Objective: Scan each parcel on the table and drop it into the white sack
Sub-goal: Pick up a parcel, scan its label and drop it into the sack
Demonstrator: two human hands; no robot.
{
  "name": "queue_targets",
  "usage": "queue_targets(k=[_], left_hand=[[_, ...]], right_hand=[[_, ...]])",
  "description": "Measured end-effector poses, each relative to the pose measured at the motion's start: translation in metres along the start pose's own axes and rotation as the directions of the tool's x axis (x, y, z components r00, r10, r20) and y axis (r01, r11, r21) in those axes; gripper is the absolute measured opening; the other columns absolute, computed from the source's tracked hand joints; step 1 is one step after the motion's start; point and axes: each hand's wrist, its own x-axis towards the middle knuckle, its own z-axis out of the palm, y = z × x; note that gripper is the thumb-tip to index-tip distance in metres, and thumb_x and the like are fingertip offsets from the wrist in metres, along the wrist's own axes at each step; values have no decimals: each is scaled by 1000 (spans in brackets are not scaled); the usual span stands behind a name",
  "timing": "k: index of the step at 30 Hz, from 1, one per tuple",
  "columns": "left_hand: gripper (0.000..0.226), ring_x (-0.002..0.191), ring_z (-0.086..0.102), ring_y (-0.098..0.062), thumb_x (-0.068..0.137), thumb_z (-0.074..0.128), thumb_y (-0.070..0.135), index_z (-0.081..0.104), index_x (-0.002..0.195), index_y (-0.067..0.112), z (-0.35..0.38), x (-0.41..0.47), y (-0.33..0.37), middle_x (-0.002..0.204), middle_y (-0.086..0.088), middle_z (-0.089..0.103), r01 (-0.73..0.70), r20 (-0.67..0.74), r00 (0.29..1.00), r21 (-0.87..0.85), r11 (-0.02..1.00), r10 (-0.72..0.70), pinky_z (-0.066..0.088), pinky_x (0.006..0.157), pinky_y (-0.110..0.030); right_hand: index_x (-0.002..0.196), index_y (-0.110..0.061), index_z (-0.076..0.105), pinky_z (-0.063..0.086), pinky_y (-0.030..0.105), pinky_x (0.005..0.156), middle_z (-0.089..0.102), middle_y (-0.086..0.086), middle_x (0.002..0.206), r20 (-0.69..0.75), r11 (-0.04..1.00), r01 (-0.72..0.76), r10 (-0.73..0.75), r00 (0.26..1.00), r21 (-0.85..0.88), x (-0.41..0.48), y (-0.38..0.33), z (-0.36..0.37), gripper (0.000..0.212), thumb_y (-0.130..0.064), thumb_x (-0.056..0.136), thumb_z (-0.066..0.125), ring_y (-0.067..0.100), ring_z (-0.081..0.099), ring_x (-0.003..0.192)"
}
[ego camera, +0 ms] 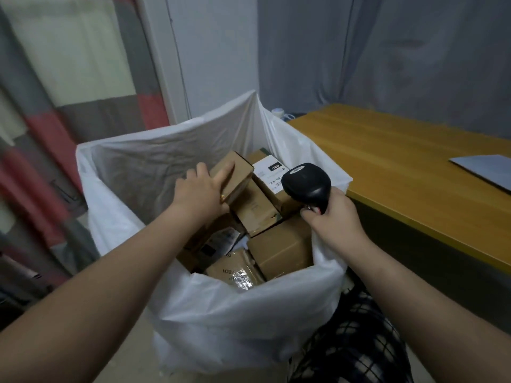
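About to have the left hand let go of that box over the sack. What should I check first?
1. Box over sack mouth: ok; the small cardboard box sits inside the rim of the white sack.
2. Hold of the left hand: cannot tell; fingers lie straight along the box top, thumb hidden.
3. Room in sack: ok but tight; piled cartons sit high, sack wall above them.
4. Scanner secure: ok; right hand grips its handle.
5. Box scanned: cannot tell.
6. More work on table: cannot tell; a flat grey item lies at its right edge.
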Motion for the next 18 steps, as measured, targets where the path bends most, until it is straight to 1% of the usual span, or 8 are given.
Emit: queue_targets(k=[2, 4, 7, 10, 12, 14, 16, 18], left_hand=[[87, 111, 45, -35, 87, 52, 60, 0, 151, 34, 8, -1, 9, 128, -16, 34, -45, 47, 998, 15, 999, 44, 45, 87, -43], [78, 109, 48, -37, 88, 50, 61, 13, 149, 29, 12, -1, 20, 127, -16, 33, -82, 61, 995, -38, 996, 85, 45, 85, -42], [65, 103, 52, -37, 88, 57, 42, 26, 141, 19, 6, 2, 35, 124, -16, 37, -156, -13, 988, -57, 986, 155, 48, 83, -42], [93, 105, 47, -33, 78, 66, 40, 9, 150, 24, -3, 4, 41, 122, -13, 36, -121, -118, 986, -46, 992, 114, 44, 81, -41], [107, 108, 44, -30, 75, 69, 45, -3, 152, 28, 1, 2, 42, 124, -12, 34, -123, -146, 981, 57, 991, 130, 44, 77, -39], [106, 116, 43, -31, 75, 69, 56, 1, 152, 29, 12, 2, 40, 132, -13, 34, -142, 25, 990, 94, 985, 141, 46, 81, -40], [88, 120, 46, -33, 77, 60, 68, 26, 146, 24, 19, 9, 40, 135, -16, 41, -135, 249, 959, -26, 990, 137, 45, 90, -42], [72, 116, 50, -33, 84, 45, 71, 43, 133, 18, 19, 14, 51, 129, -16, 49, -181, 315, 929, -74, 981, 196, 43, 89, -40]], right_hand=[[66, -17, 44, 32, 27, 56, 53, 10, 76, 8, 999, -42, 42, 999, 24, -3, 8, 6, 28, -6, 77, 67, 26, 54, 76], [72, -12, 49, 32, 28, 63, 56, 13, 80, -5, 996, -87, 87, 996, 26, -6, 15, 7, 20, -5, 77, 67, 27, 54, 82], [74, -12, 49, 31, 29, 60, 56, 13, 83, -24, 991, -127, 128, 992, 29, -8, 21, 6, 19, -4, 77, 67, 25, 52, 81], [70, -12, 48, 33, 25, 55, 52, 7, 76, -8, 992, -122, 122, 992, 43, -7, 19, 2, 22, -3, 76, 66, 20, 50, 72], [70, -9, 50, 34, 25, 55, 50, 4, 70, -3, 991, -121, 122, 993, 59, -6, 19, -1, 19, -2, 76, 66, 18, 49, 68], [71, -5, 53, 35, 26, 55, 51, 4, 67, -16, 989, -129, 131, 991, 75, -5, 19, -4, 15, -2, 77, 66, 17, 50, 66], [74, -4, 55, 35, 25, 54, 52, 4, 65, -26, 984, -145, 148, 989, 99, -4, 19, -8, 12, -2, 79, 66, 14, 50, 63], [81, -1, 59, 36, 23, 55, 56, 7, 68, -34, 979, -169, 174, 984, 115, -5, 21, -15, 7, -4, 81, 66, 12, 50, 63]])
